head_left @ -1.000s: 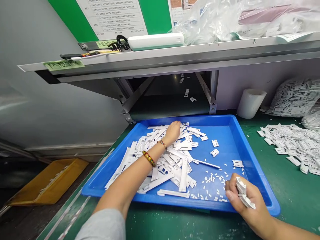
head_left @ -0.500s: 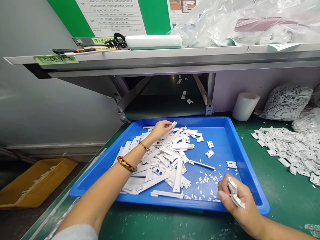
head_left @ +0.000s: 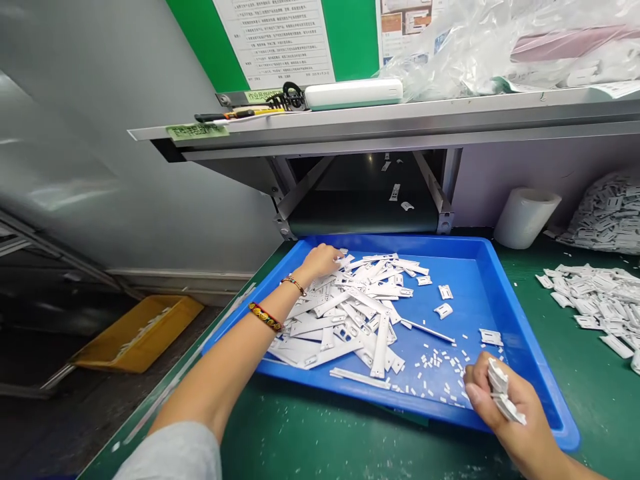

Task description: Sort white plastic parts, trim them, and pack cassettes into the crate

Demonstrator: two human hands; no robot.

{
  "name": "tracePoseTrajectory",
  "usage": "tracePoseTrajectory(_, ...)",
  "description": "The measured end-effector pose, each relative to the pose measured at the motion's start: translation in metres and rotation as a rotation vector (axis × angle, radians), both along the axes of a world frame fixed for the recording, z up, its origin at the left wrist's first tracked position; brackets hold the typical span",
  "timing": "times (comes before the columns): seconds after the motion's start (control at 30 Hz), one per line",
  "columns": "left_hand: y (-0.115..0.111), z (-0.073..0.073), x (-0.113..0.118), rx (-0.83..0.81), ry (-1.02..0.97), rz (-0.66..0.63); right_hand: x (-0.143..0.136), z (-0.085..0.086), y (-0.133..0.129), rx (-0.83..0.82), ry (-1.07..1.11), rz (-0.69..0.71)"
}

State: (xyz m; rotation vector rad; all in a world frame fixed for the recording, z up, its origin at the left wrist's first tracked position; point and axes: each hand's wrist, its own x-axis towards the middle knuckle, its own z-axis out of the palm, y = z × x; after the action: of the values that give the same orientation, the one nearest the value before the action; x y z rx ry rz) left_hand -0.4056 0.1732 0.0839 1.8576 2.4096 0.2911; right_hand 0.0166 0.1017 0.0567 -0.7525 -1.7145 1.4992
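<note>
A blue tray [head_left: 467,267] lies on the green table, heaped at its left with long white plastic strips [head_left: 350,303]. My left hand [head_left: 320,261] reaches to the far side of this heap, its fingers bent down among the strips. Whatever is in its fingertips is hidden. Over the tray's near right corner, my right hand [head_left: 517,403] is closed around several small white plastic parts [head_left: 504,390], which stick out past the thumb. Loose small parts [head_left: 443,310] and many tiny white bits [head_left: 443,363] lie on the tray floor between the hands.
Behind the tray a dark conveyor belt [head_left: 365,207] carries a few white pieces. A shelf [head_left: 350,130] hangs above it. To the right are a plastic film roll [head_left: 525,217], a pile of white parts [head_left: 595,300] and a filled bag [head_left: 607,213]. A yellow bin [head_left: 170,327] stands lower left.
The view has turned left, shifting the scene rightward. My left hand, which held up a white piece, has lowered its fingers into the heap. My right hand keeps its parts.
</note>
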Motion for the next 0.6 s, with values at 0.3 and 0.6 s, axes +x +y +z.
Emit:
tracePoseTrajectory(0.3, 0.019, -0.017, 0.035, -0.124, -0.123, -0.253, 0.001, 0.003, 0.003, 0.027, -0.030, 0.012)
tracePoseTrajectory(0.6, 0.016, -0.021, 0.065, -0.058, -0.246, -0.343, 0.006, -0.003, 0.006, 0.035, -0.007, 0.059)
